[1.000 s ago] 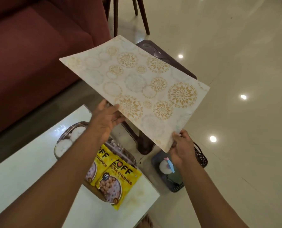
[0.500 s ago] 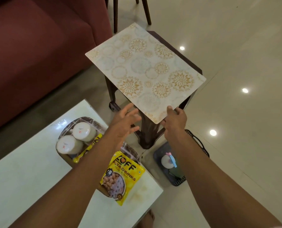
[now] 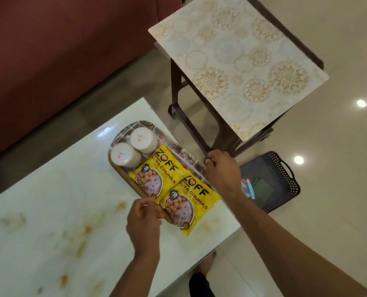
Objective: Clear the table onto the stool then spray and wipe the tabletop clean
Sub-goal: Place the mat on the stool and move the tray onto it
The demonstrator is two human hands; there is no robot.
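Head view: the patterned placemat (image 3: 238,67), held in both hands a second ago, now lies flat on the stool (image 3: 201,129) at far right, overhanging the seat; the first item is judged cleared. Both hands have returned to the bench (image 3: 49,211), where the tray (image 3: 114,166) remains near the right end. It carries two white cups (image 3: 133,151) and two yellow snack packets (image 3: 171,189). Left hand (image 3: 145,219): fingers curled at the near left tray edge, grip closed on the tray rim and packet corner. Right hand (image 3: 221,168): fingers curled over the far right tray edge, grip closed on it. Both forearms reach forward from the near side. Brown stains mark the tabletop at left. A dark basket (image 3: 285,189) stands on the floor to the right of the bench, below the stool.
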